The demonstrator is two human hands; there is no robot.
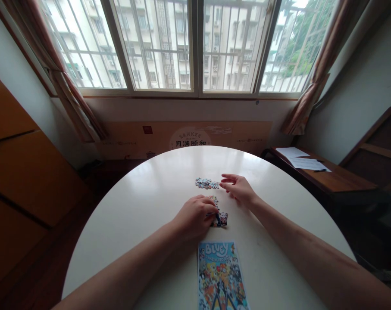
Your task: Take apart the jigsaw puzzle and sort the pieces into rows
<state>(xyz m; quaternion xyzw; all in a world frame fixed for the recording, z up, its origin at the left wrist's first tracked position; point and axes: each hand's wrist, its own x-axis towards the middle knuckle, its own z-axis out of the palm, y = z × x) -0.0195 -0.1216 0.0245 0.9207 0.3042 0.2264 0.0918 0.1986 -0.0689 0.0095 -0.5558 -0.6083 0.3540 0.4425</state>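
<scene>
A partly joined jigsaw puzzle (221,219) lies on the white round table (133,206). Over its left side rests my left hand (197,214), fingers curled and closed, hiding part of it; whatever is between the fingertips is hidden. Farther back is a small pile of loose jigsaw pieces (205,184). At the right edge of that pile is my right hand (239,189), fingers apart, with no piece visible in it. Nearest to me, a colourful printed picture (221,275) with the word "BLUEY" lies flat on the table.
To the right stands a wooden chair or bench (347,176) with papers (308,162) and a dark pen (320,171) on it. A printed cardboard panel (124,133) is under the barred window (163,47). Orange-brown cabinet doors (23,172) are on the left.
</scene>
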